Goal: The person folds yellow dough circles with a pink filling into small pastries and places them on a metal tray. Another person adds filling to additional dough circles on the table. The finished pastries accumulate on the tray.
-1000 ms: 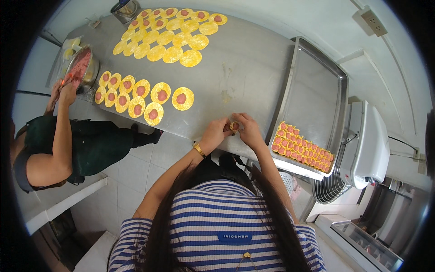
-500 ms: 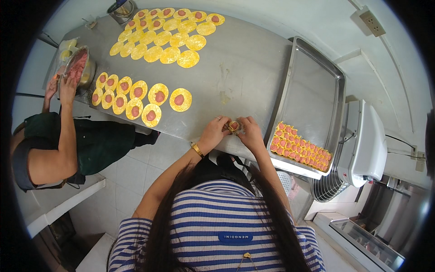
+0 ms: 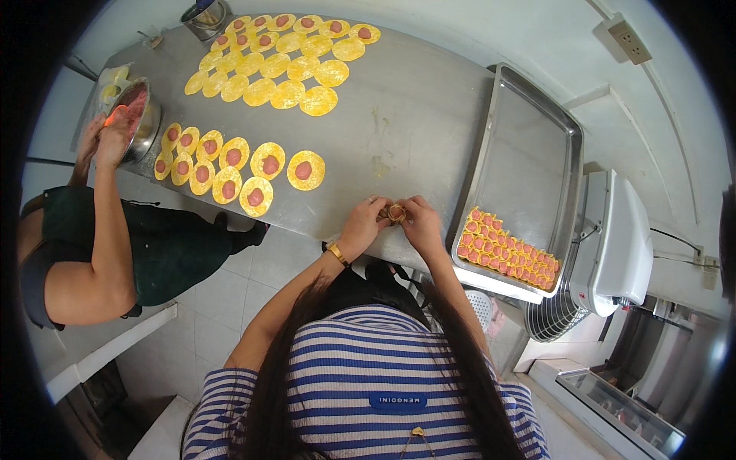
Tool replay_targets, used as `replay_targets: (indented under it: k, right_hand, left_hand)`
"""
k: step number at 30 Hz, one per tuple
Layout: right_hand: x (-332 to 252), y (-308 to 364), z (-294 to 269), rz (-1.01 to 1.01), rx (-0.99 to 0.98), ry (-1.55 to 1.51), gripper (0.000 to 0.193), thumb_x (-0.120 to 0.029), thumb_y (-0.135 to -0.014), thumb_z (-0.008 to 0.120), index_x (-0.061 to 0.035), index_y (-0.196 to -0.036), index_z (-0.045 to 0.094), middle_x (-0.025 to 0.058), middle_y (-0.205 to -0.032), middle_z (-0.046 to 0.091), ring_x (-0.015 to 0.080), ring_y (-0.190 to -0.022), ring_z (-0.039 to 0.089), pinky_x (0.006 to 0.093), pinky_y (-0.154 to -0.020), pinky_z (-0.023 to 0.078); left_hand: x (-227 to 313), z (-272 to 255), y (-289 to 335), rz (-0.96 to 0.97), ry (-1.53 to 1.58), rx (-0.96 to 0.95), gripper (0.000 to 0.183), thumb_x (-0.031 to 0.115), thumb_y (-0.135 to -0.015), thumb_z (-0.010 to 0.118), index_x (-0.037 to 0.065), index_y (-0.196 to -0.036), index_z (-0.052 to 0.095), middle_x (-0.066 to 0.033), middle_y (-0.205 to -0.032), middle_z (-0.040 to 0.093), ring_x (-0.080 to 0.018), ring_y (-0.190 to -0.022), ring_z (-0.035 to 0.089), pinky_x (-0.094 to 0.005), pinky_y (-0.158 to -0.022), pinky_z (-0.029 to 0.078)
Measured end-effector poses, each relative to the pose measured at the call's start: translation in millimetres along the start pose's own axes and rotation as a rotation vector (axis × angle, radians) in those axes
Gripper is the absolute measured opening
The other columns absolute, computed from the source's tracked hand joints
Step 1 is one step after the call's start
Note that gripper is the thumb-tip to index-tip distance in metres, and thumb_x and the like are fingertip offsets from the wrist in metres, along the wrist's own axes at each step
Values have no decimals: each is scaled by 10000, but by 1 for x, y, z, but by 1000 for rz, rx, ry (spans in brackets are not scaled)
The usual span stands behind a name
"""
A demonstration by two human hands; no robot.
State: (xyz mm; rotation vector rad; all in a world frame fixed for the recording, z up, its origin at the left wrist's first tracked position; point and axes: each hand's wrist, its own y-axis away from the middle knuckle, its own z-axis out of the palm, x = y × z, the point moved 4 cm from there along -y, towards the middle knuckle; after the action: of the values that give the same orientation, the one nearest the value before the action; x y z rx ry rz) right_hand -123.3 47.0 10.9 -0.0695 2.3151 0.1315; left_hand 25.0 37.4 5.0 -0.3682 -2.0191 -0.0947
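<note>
Over the table's near edge I hold one small dumpling [image 3: 396,214], its yellow wrapper gathered around pink meat filling. My left hand [image 3: 363,225] closes on its left side, and my right hand [image 3: 422,225] pinches it from the right. To the left lie two rows of round yellow wrappers [image 3: 303,170], each topped with a lump of pink meat. Right of my hands, a metal tray [image 3: 483,146] holds several rows of shaped dumplings [image 3: 506,251] packed together at its near end.
More yellow wrappers [image 3: 318,100] lie farther back on the steel table [image 3: 414,100], some with meat. At the left, a co-worker's hands [image 3: 113,139] are at a metal bowl [image 3: 150,130] of pink meat. A white machine [image 3: 613,245] stands right of the tray.
My hands stay in nearly the same place, still around the dumpling. The co-worker's hands have shifted, and an orange-red thing now shows at the bowl's near rim.
</note>
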Motion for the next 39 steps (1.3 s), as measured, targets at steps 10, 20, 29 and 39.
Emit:
replay_targets:
  k: [10,20,29,39]
  right_hand:
    - [-5,1,-4,-48,80,18,331,47,-731,585,-47,-1042,646,152,-970,614,358,-884,609,409,-750,498]
    - [-24,-1,3,-230,57,167,320,15,-739,583,-63,-1043,649,140,-1019,601,330,-950,592,417,-824,484]
    - [59,36,-140,23,429,-337,296,70,-708,651,-42,-981,672,137,-992,625,282,-840,636,355,-726,522]
    - [152,43,-188,282,210,271,373,-29,-645,718,-63,-1015,686,123,-967,652,264,-781,649,325,-730,520]
  left_hand:
    - [1,-1,-3,-40,-90,-8,228,11,-747,700,11,-948,592,-142,-895,631,-287,-828,648,-350,-705,533]
    - [-34,-31,23,-266,1,123,243,68,-802,679,14,-1025,598,-119,-880,653,-197,-806,646,-322,-700,517]
    - [-75,-129,44,-349,-234,481,152,109,-849,630,-34,-882,591,-132,-744,622,-211,-664,616,-330,-612,480]
    - [-79,-130,30,-381,-414,536,218,132,-801,693,-47,-790,570,-165,-703,594,-313,-665,594,-398,-634,461]
